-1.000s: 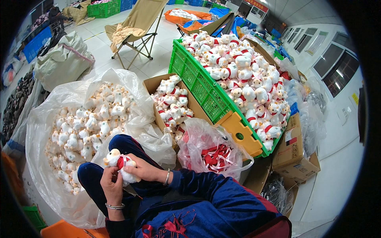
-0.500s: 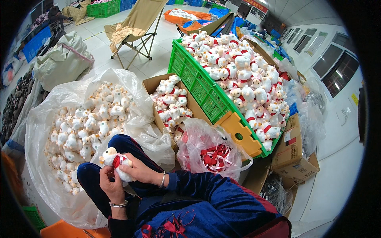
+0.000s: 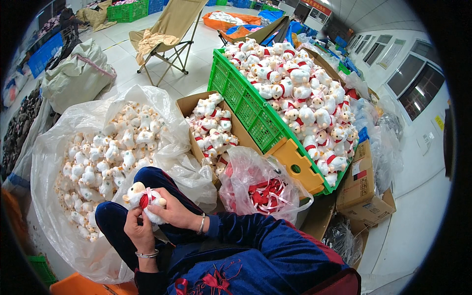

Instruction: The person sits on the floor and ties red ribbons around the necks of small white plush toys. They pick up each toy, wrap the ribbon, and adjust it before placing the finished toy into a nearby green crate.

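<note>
Between my hands, above my lap, is a small white plush toy (image 3: 156, 219) with a cream head and a red garment with a pale ribbon round its body. My right hand (image 3: 173, 210) wraps its side and back. The fingers of my left hand (image 3: 138, 230) pinch the front of the red garment. To the left, a large clear plastic bag (image 3: 46, 196) holds many similar plush toys without red. Just right of my knees, a clear bag (image 3: 235, 172) contains red garments with pale ribbons (image 3: 268, 195).
Dressed plush toys (image 3: 211, 125) fill a cardboard box (image 3: 242, 133) ahead and heap high in a green crate (image 3: 248, 105) beside it. A yellow plastic panel (image 3: 297, 164) leans at the crate's end. Further off stands a tan folding chair (image 3: 172, 29). Cardboard boxes (image 3: 361, 182) lie at right.
The plush toy has tilted slightly in my hands. Both hands keep nearly the same place and grip, and the surroundings look the same.
</note>
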Motion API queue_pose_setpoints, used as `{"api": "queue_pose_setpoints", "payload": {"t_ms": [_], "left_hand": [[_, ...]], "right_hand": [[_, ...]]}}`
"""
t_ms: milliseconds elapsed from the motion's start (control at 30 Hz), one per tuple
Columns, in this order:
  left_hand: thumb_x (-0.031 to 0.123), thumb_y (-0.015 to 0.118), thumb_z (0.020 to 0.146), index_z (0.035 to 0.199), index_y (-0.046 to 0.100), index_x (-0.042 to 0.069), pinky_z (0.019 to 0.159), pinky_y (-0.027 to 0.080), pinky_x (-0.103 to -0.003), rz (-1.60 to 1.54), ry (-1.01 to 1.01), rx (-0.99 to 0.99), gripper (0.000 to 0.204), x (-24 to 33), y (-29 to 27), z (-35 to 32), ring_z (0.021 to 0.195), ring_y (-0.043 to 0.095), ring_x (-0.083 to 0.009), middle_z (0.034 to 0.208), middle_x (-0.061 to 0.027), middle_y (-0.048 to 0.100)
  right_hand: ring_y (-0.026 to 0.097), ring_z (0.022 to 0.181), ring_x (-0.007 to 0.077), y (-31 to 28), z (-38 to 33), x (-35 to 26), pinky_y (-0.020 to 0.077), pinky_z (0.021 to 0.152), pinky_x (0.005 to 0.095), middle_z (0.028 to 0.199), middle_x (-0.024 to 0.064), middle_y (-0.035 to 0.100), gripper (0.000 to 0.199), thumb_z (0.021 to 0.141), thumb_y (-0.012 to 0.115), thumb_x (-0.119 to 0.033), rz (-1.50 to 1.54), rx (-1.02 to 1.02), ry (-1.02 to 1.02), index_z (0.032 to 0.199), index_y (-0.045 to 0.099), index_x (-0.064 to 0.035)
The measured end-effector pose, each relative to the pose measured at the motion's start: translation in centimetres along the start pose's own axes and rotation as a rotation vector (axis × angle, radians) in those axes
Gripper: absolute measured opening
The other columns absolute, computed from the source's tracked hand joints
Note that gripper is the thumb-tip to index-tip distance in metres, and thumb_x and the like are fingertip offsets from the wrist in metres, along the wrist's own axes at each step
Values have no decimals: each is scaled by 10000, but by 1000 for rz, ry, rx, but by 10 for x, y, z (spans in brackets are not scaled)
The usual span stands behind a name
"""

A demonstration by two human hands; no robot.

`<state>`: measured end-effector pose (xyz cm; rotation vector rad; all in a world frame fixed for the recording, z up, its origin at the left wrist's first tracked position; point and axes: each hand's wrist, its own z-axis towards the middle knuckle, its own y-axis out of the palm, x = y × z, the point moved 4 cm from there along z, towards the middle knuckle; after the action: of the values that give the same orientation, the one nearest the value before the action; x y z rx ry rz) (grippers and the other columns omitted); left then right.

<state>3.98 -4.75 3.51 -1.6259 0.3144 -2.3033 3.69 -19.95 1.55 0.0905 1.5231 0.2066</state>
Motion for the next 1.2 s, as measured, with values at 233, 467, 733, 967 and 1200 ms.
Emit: {"api": "queue_pose_setpoints", "payload": {"t_ms": [233, 467, 733, 967, 1200], "left_hand": [[20, 711, 902, 946, 688, -20, 613, 479, -275, 50, 2, -36, 64, 0, 3, 1, 655, 601, -139, 836, -77, 691], [23, 692, 894, 956, 689, -19, 641, 493, -278, -47, -134, -98, 75, -6, 7, -1, 687, 622, -160, 838, -84, 690], [-16, 681, 847, 1078, 652, -10, 802, 530, -308, -120, 87, -24, 233, 9, 12, -3, 910, 656, -219, 1089, -135, 665], [9, 716, 839, 1213, 589, 16, 869, 550, -326, -157, 25, -74, 395, 12, 15, -1, 1055, 629, -220, 1191, -118, 602], [50, 744, 869, 1300, 538, 25, 934, 547, -331, -257, -105, -121, 479, 2, 20, -7, 1156, 609, -211, 1278, -96, 572]], "right_hand": [[584, 1063, 133, -7, 1, -1, 501, 924, 301, 1181, 78, 589, 496, 949, 754, -247, -52, 88, 9, 1297, 481, -23], [594, 1052, 153, -11, 1, -9, 508, 911, 318, 1139, 86, 590, 536, 872, 831, -200, -108, 140, -56, 1236, 484, -17], [572, 1108, 171, -10, 6, -19, 491, 952, 318, 1209, 109, 555, 512, 969, 725, -239, -81, 68, -40, 1328, 436, -15], [577, 1109, 179, -11, 5, -13, 496, 960, 327, 1227, 127, 555, 427, 1051, 575, -257, -76, 53, -132, 1354, 413, -4], [563, 1128, 184, -10, 5, -20, 493, 974, 342, 1220, 144, 556, 528, 950, 737, -243, -88, 96, 30, 1296, 428, 10]]}}
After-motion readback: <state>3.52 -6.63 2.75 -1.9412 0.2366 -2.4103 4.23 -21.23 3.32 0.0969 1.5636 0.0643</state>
